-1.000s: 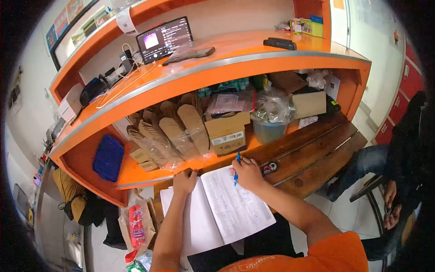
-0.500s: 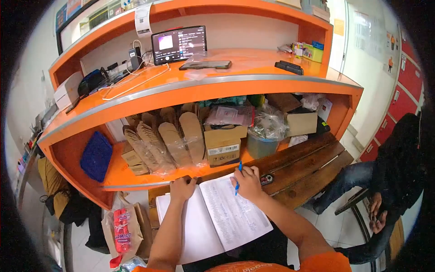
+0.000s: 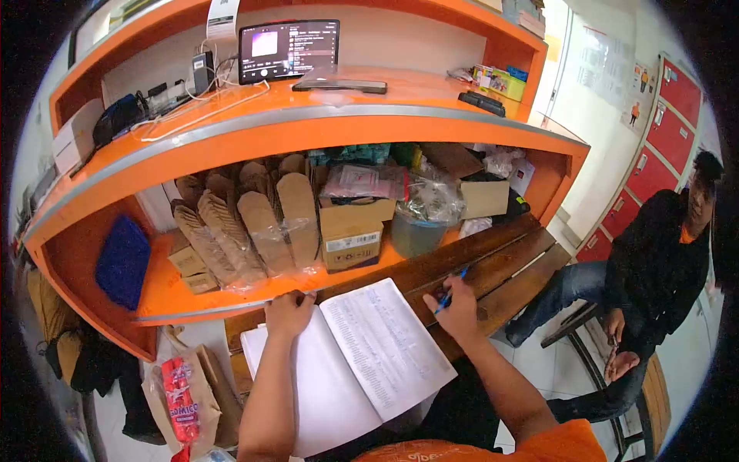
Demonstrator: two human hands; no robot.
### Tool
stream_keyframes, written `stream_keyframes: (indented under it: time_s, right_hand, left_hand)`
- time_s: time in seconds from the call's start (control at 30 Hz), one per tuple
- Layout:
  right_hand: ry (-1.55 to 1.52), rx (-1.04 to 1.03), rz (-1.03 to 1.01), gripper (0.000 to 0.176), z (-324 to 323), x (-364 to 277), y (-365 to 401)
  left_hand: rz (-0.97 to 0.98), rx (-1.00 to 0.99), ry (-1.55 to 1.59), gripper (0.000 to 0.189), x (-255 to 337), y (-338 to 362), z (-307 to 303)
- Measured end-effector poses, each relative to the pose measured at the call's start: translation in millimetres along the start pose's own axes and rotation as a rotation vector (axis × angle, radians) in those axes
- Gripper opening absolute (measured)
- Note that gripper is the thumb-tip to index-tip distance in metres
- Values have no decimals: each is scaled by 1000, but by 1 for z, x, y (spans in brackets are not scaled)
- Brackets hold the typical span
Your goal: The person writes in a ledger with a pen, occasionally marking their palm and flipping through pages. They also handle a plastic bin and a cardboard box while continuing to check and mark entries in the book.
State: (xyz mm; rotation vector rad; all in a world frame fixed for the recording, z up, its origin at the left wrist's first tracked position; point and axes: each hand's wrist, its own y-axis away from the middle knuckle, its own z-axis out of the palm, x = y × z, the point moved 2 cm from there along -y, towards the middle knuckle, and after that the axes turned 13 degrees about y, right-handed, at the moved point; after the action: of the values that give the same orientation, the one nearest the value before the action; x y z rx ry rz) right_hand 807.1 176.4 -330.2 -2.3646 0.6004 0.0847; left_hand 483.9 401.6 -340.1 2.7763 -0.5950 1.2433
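An open notebook (image 3: 335, 385) lies in front of me at the edge of the wooden bench. Its left page is blank, while rows of handwriting cover the right one. My left hand (image 3: 289, 314) rests flat at the top edge of the left page, fingers out, and holds nothing. Off the right side of the book, over the bench planks, my right hand (image 3: 459, 306) grips a blue pen (image 3: 464, 272). The pen is tilted and apart from the paper.
An orange counter (image 3: 308, 127) carries a tablet (image 3: 289, 50), a flat dark device and cables. Beneath it stand folded cardboard, a cardboard box (image 3: 350, 239) and a bucket (image 3: 419, 235). A paper bag (image 3: 208, 393) is at lower left. Another person (image 3: 654, 262) sits at right.
My right hand, with the pen, has moved right, off the written page and over the bench. My left hand stays on the notebook. The camera view has shifted, and the seated person shows more fully.
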Motion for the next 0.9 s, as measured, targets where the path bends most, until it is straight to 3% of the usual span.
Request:
stream_keyframes:
  time_s: [0.03,0.1,0.17,0.23,0.37,0.4,0.5,0.6,0.67,0.73,0.77,0.8,0.83,0.9]
  right_hand:
    - [4,-1,-7,57,-11,-6,-11]
    - [-233,242,17,56,-66,-31,-50]
    - [-367,327,-27,52,-128,-61,-100]
    - [-206,606,-190,49,-168,-73,-161]
    - [-265,634,-205,48,-203,-97,-264]
    - [-268,642,-199,48,-201,-100,-283]
    - [-153,483,-169,43,-187,-96,-318]
    - [-195,539,-62,39,-183,-88,-313]
    - [-311,768,-93,35,-186,-86,-267]
    - [-332,800,-149,32,-158,-72,-219]
    - [-397,691,-166,18,-144,-73,-193]
    - [-316,686,-223,16,-115,-58,-176]
    - [-191,656,-282,18,-93,-50,-154]
    - [-7,387,-246,28,-34,-23,-106]
  left_hand:
    - [-2,5,12,56,-4,-3,2]
    - [5,22,-18,56,2,0,-2]
    - [-38,-34,-18,56,-2,-3,0]
    - [-35,-39,-24,56,-6,-4,3]
    - [29,30,7,54,-20,-9,10]
    - [-58,-51,-39,53,-16,-10,6]
    - [20,-9,-13,52,-11,-7,4]
    - [12,-37,-19,51,-28,-17,13]
    - [50,-11,12,51,-19,-14,9]
    - [76,7,42,50,-17,-10,9]
    - [62,-5,16,51,-18,-12,8]
    - [46,-18,-11,51,-19,-13,7]
    - [37,-30,-18,51,-14,-10,5]
    - [31,-25,-30,51,-4,-4,-1]
